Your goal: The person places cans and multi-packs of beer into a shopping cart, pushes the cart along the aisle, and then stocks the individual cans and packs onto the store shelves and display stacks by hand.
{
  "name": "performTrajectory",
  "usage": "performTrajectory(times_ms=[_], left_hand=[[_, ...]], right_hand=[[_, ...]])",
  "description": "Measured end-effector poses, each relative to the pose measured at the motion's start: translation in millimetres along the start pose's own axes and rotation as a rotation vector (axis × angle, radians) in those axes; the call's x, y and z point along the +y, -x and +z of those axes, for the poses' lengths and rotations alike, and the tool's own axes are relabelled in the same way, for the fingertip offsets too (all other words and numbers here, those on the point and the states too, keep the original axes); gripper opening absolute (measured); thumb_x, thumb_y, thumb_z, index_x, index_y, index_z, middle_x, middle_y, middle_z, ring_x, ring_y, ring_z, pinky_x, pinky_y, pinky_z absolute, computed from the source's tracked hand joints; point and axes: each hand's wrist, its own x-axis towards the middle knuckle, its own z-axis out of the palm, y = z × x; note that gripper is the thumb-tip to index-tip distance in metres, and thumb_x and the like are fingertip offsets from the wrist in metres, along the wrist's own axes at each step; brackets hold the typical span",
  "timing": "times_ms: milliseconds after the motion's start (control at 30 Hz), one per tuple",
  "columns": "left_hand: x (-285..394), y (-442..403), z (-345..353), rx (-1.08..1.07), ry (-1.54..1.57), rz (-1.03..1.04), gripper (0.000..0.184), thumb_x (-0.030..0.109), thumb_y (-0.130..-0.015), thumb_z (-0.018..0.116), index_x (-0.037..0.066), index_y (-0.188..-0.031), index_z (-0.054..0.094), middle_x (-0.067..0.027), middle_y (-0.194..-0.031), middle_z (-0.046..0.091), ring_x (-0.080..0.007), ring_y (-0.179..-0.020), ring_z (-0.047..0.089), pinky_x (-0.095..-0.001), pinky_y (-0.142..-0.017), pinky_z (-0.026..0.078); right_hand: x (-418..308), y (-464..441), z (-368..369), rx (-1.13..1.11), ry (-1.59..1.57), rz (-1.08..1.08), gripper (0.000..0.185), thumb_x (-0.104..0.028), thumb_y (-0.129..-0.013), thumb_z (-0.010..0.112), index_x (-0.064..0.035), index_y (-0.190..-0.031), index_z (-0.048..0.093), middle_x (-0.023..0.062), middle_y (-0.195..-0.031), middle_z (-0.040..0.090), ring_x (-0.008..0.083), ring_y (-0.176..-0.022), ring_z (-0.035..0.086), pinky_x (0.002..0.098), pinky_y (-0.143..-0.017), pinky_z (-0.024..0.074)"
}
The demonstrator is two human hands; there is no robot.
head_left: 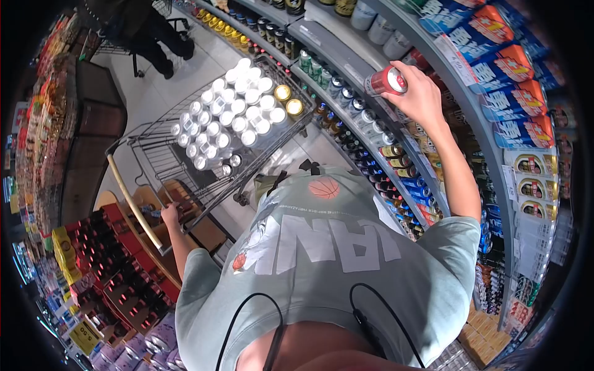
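Observation:
My right hand is closed around a red drink can, held tilted in front of the shelf with its silver lid showing. At the left, my left hand rests closed on the metal frame of a shopping cart, close to its pale handle bar. Inside the cart stand many white-topped cans in packed groups, glaring under the light. Two gold-topped cans sit at the cart's far right corner.
Curved shelves at the right hold rows of cans and blue-orange multipacks. Red-and-dark stacked goods stand at lower left, beside a brown display stand. Another person stands with a cart at upper left.

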Motion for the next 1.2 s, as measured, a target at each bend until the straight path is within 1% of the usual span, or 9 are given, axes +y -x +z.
performTrajectory(times_ms=[100, 167, 233, 400, 500, 733, 1000, 1067, 1200], left_hand=[[-15.2, -18.5, -7.7, -0.086, -0.036, -0.017, 0.021, 0.007, -0.076, 0.069, 0.004, -0.087, 0.052, -0.0047, -0.067, 0.059, -0.0174, -0.057, 0.063, -0.0297, -0.045, 0.047], [-13.3, -16.5, -8.5, -0.103, -0.062, -0.006, 0.021, 0.005, -0.078, 0.067, 0.008, -0.082, 0.047, -0.0038, -0.066, 0.058, -0.0181, -0.060, 0.065, -0.0272, -0.045, 0.048], [-23.9, -23.5, -9.4, -0.123, 0.076, -0.001, 0.024, 0.009, -0.077, 0.071, 0.008, -0.081, 0.047, -0.0039, -0.065, 0.058, -0.0135, -0.050, 0.056, -0.0274, -0.044, 0.043], [-41.9, -37.1, -17.2, -0.144, -0.077, 0.104, 0.027, 0.018, -0.078, 0.072, 0.006, -0.086, 0.048, -0.0044, -0.064, 0.057, -0.0150, -0.053, 0.056, -0.0296, -0.051, 0.044], [-38.5, -24.9, -19.8, -0.152, -0.070, 0.117, 0.032, 0.025, -0.078, 0.072, 0.004, -0.091, 0.052, -0.0061, -0.067, 0.059, -0.0149, -0.055, 0.055, -0.0302, -0.055, 0.045], [-7.8, -0.5, -32.4, -0.142, -0.163, 0.129, 0.040, 0.027, -0.077, 0.073, 0.000, -0.099, 0.052, -0.0111, -0.079, 0.063, -0.0211, -0.072, 0.063, -0.0339, -0.070, 0.049], [-13.3, -5.0, -29.6, -0.134, -0.103, 0.134, 0.037, 0.020, -0.078, 0.072, 0.001, -0.101, 0.049, -0.0131, -0.088, 0.064, -0.0301, -0.081, 0.064, -0.0380, -0.074, 0.049], [-12.2, -3.8, -29.0, -0.122, -0.061, 0.139, 0.036, 0.019, -0.078, 0.072, 0.001, -0.100, 0.050, -0.0133, -0.087, 0.063, -0.0305, -0.079, 0.063, -0.0378, -0.074, 0.049], [-8.7, -5.8, -28.0, -0.140, -0.038, 0.125, 0.033, 0.018, -0.079, 0.071, 0.001, -0.098, 0.050, -0.0120, -0.084, 0.062, -0.0271, -0.076, 0.062, -0.0362, -0.073, 0.048]], right_hand=[[-55.2, -2.2, 1.9, -0.002, -0.119, -0.093, 0.065, -0.026, -0.062, 0.083, -0.0136, -0.121, 0.058, 0.0072, -0.108, 0.064, 0.0297, -0.098, 0.063, 0.0392, -0.083, 0.0509], [-94.4, -6.6, 6.9, -0.042, -0.214, -0.163, 0.064, -0.025, -0.062, 0.083, -0.0133, -0.120, 0.058, 0.0072, -0.107, 0.065, 0.0300, -0.098, 0.063, 0.0395, -0.083, 0.0507], [-137.0, -10.4, 20.0, -0.108, -0.290, -0.234, 0.064, -0.024, -0.061, 0.083, -0.0133, -0.119, 0.058, 0.0083, -0.108, 0.065, 0.0300, -0.098, 0.063, 0.0393, -0.084, 0.0506], [-236.9, -14.5, 84.3, -0.312, -0.395, -0.436, 0.065, -0.025, -0.062, 0.083, -0.0144, -0.121, 0.056, 0.0088, -0.114, 0.062, 0.0291, -0.106, 0.060, 0.0391, -0.089, 0.0489], [-287.5, -9.8, 137.4, -0.406, -0.395, -0.538, 0.065, -0.025, -0.063, 0.082, -0.0136, -0.120, 0.055, 0.0082, -0.109, 0.061, 0.0285, -0.102, 0.061, 0.0396, -0.085, 0.0498], [-358.8, 6.0, 259.7, -0.653, -0.187, -0.516, 0.067, -0.019, -0.061, 0.082, -0.0133, -0.120, 0.050, 0.0097, -0.103, 0.057, 0.0308, -0.097, 0.061, 0.0420, -0.078, 0.0511], [-382.2, 28.3, 374.5, -0.694, 0.028, -0.252, 0.061, -0.015, -0.064, 0.081, -0.0050, -0.114, 0.049, 0.0134, -0.111, 0.053, 0.0330, -0.100, 0.061, 0.0424, -0.077, 0.0546], [-388.0, 34.8, 393.0, -0.692, 0.103, -0.238, 0.052, -0.015, -0.067, 0.080, -0.0042, -0.107, 0.048, 0.0142, -0.111, 0.052, 0.0333, -0.098, 0.062, 0.0401, -0.075, 0.0561], [-395.9, 42.0, 424.6, -0.784, 0.223, -0.180, 0.048, -0.013, -0.071, 0.076, -0.0042, -0.109, 0.049, 0.0131, -0.110, 0.053, 0.0309, -0.096, 0.063, 0.0377, -0.075, 0.0566]])
